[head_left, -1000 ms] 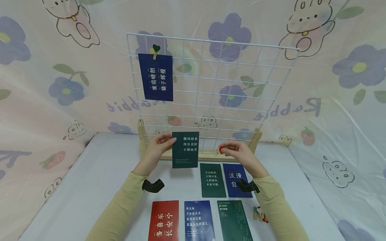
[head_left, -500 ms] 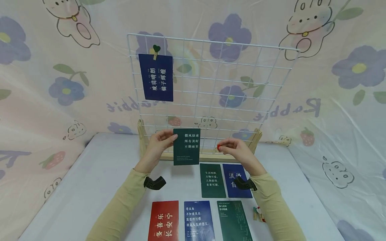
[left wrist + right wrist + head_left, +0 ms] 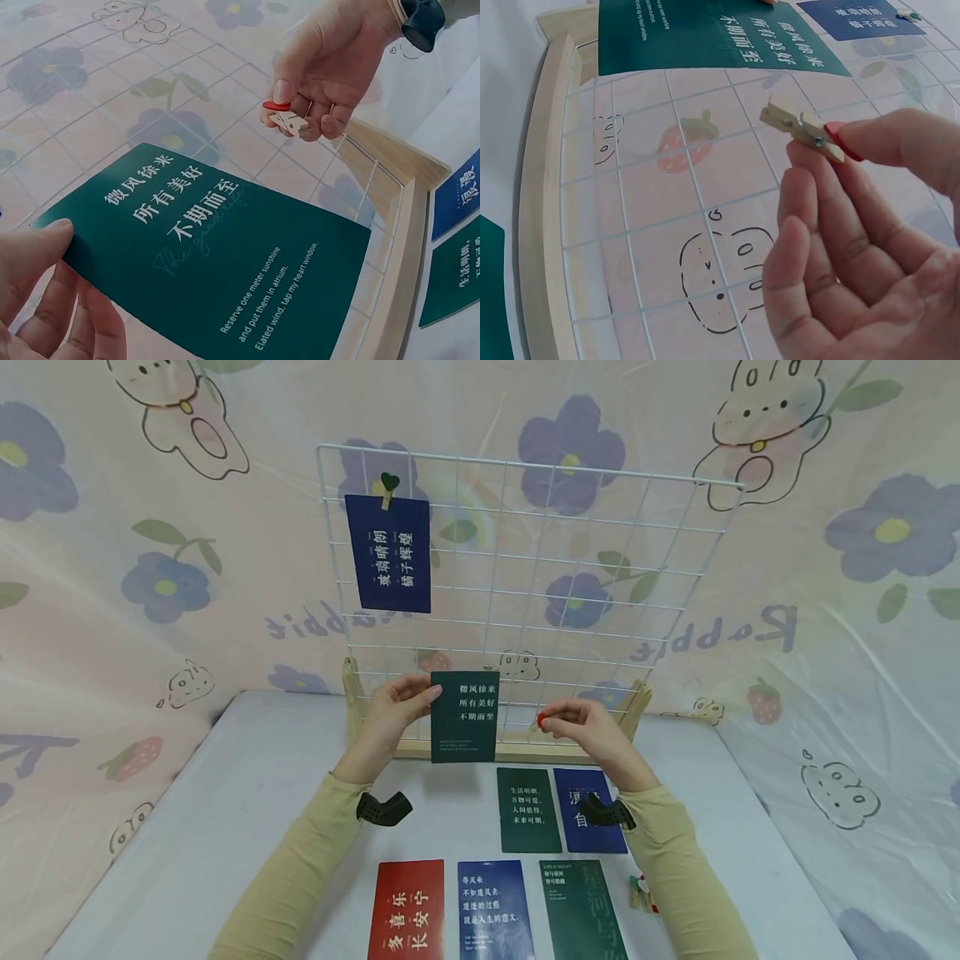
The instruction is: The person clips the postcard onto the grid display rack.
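Note:
My left hand [image 3: 393,714] pinches a dark green card [image 3: 463,718] with white lettering by its left edge, upright in front of the wire grid [image 3: 517,568]. In the left wrist view, the thumb [image 3: 45,238] lies on the card's face and the other fingers are behind it. To the right, my right hand [image 3: 588,731] pinches a small wooden clothespin [image 3: 799,129] with a red decoration [image 3: 844,141] between thumb and index finger. The clothespin is apart from both card and grid. A dark blue card [image 3: 388,553] hangs at the grid's upper left under a clothespin with a green heart [image 3: 388,485].
The grid stands in a wooden base [image 3: 525,752] on a white table [image 3: 195,827]. Nearer lie a green card [image 3: 528,810], a blue card [image 3: 577,835], a red card [image 3: 408,910], another blue card [image 3: 495,910] and another green card [image 3: 581,910]. Clothespins [image 3: 639,893] lie by the right sleeve.
My left hand has raised the green card higher before the grid. My right hand, still pinching the clothespin, has moved slightly left and up toward the card.

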Available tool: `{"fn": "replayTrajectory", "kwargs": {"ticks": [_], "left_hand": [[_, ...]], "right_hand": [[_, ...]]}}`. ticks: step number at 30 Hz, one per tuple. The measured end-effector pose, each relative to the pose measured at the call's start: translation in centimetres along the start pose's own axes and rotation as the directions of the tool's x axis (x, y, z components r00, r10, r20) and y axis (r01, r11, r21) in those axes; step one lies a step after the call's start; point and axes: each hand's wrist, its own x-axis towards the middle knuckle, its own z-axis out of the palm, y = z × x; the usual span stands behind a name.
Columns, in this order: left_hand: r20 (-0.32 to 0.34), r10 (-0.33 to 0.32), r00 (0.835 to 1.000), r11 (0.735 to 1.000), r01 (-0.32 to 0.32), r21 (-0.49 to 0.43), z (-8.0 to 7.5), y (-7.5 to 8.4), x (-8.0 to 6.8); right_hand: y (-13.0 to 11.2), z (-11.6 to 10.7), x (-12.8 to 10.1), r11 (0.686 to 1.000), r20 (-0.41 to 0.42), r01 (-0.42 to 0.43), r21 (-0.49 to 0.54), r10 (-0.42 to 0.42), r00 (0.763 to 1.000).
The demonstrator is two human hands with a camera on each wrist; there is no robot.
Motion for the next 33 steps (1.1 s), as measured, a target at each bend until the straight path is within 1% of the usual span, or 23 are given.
{"fn": "replayTrajectory", "kwargs": {"ticks": [10,16,19,23,28,33], "left_hand": [[-0.009,0.005,1.0,1.0,-0.005,0.02,0.3,0.9,0.3],[-0.002,0.037,0.999,0.999,-0.037,0.012,0.4,1.4,0.4],[0.004,0.061,0.998,0.998,-0.061,0.006,0.5,1.7,0.5],[0.011,0.089,0.996,0.996,-0.089,0.013,0.5,2.1,0.6],[0.015,0.099,0.995,0.995,-0.1,0.026,0.6,2.6,0.7],[0.015,0.1,0.995,0.994,-0.101,0.041,0.7,3.0,0.7]], "right_hand": [[-0.9,-0.2,0.5,1.0,-0.003,-0.011,0.01,0.011,1.0],[-1.7,-0.4,0.7,0.999,-0.008,0.013,0.041,-0.013,1.0],[-2.0,-0.5,0.9,0.999,-0.018,0.019,0.036,-0.018,1.0],[-2.4,-0.7,1.2,0.998,-0.015,0.049,0.024,-0.049,0.999],[-2.8,-0.8,1.4,0.996,-0.006,0.086,0.035,-0.086,0.996],[-3.2,-0.8,1.5,0.994,-0.001,0.099,0.052,-0.099,0.995]]}}
